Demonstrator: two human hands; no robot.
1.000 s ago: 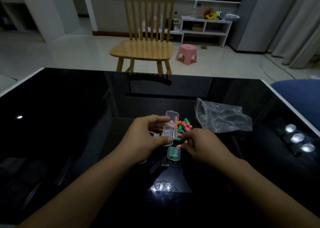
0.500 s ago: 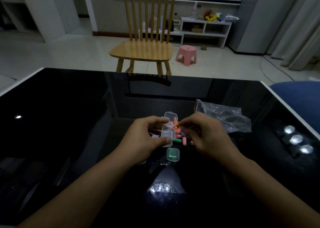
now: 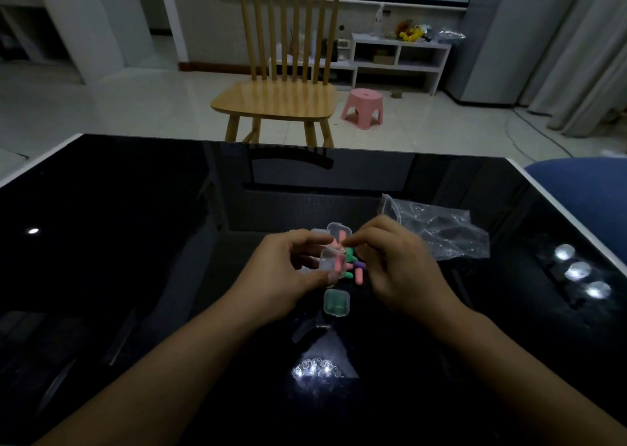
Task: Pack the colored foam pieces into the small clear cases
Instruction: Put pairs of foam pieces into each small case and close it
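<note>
Foam pieces [image 3: 353, 265] heaped mid-table [image 3: 135, 242], just beyond open case [image 3: 334, 259] gripped by left hand [image 3: 288, 276], lid tilted back for loading; right hand [image 3: 397, 265] pinching pink piece [image 3: 341, 243] over it. Filled green case [image 3: 336, 302] parked nearer.

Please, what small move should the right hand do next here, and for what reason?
Probably lower its fingertips into the open clear case and let go. The left hand holds that case with the lid up, one pink piece already inside, and the right hand is poised at its opening; what it pinches is too small to tell.
</note>
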